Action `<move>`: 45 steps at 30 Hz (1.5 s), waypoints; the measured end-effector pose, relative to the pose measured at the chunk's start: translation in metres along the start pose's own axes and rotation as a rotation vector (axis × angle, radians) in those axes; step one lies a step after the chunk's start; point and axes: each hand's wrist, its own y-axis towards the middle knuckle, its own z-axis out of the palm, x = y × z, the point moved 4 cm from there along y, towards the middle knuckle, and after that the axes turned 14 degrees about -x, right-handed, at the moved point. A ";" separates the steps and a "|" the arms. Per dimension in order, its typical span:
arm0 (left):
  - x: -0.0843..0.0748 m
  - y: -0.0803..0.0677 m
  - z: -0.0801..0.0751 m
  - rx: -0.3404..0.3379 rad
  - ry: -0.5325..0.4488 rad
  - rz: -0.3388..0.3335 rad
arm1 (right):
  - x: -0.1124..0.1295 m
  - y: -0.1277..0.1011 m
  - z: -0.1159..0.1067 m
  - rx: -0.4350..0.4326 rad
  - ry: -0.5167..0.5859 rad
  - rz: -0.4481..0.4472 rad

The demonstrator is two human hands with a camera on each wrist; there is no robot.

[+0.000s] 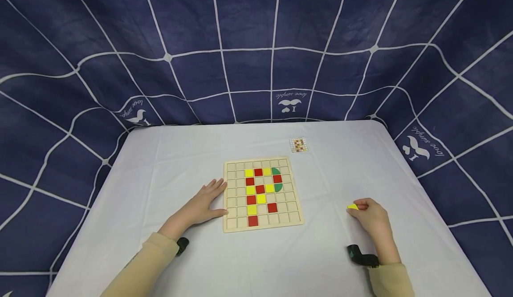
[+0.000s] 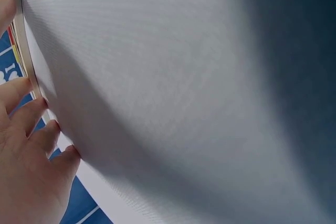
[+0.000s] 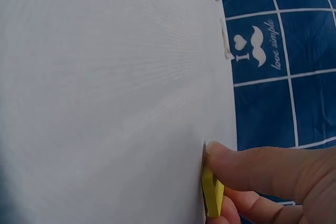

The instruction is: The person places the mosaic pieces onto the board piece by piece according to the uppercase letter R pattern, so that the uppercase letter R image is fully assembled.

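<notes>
A square wooden grid board (image 1: 280, 220) lies on the white table, with red and yellow square tiles and two green quarter-round tiles set in its cells. My left hand (image 1: 205, 202) rests at the board's left edge, fingers spread, fingertips right at the rim; in the left wrist view the fingers (image 2: 44, 135) reach along that edge. To the right of the board, my right hand (image 1: 372, 217) pinches a yellow tile (image 3: 212, 195) between thumb and fingers, close over the tabletop.
A small pattern card (image 1: 298, 144) lies behind the board, toward its right. White cloth (image 1: 184, 154) covers the table. Dark blue curtains (image 1: 248, 30) with white lines stand at the back and sides. Each wrist wears a black camera mount (image 1: 362, 258).
</notes>
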 end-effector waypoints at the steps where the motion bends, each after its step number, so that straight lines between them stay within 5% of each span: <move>1: -0.001 0.000 -0.001 0.003 0.000 -0.002 | 0.001 0.000 0.001 0.003 -0.001 -0.002; 16: 0.000 -0.001 0.000 0.014 0.003 -0.002 | 0.031 -0.004 0.018 0.018 0.112 -0.083; 28: -0.001 -0.002 -0.003 0.013 -0.023 -0.007 | 0.085 -0.019 0.057 0.202 0.348 -0.126; 45: 0.001 -0.002 -0.001 0.015 -0.015 -0.005 | 0.115 -0.046 0.090 0.358 0.381 -0.219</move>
